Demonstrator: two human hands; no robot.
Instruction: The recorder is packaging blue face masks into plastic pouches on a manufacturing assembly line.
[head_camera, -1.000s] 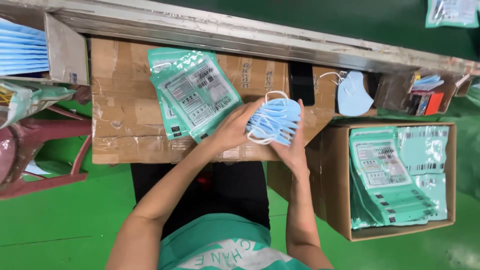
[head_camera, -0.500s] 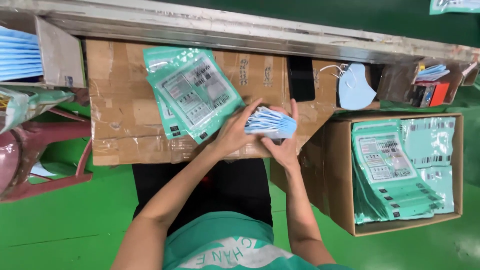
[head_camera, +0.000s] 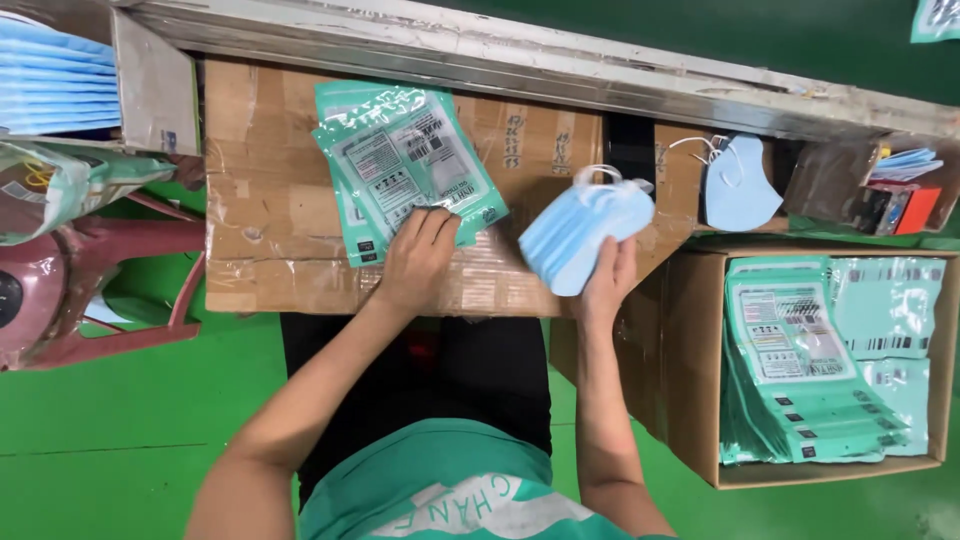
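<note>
At frame centre, the right hand (head_camera: 608, 285) grasps a mask stack (head_camera: 583, 236); the left hand (head_camera: 418, 257), fingers flat, presses the pouches (head_camera: 405, 170).

This is looking like a small packing workshop for face masks, seen from above a seated worker. A cardboard sheet (head_camera: 300, 200) is serving as a bench at upper centre, with green pouches (head_camera: 405, 165) lying on it, while at upper left a box (head_camera: 150, 80) is holding stacked blue masks (head_camera: 50, 85) and at lower right a carton (head_camera: 700, 400) is filling with filled pouches (head_camera: 800, 370). A green painted floor (head_camera: 120, 420) is showing at lower left, and a metal rail (head_camera: 500, 55) is running across the top of the frame.
</note>
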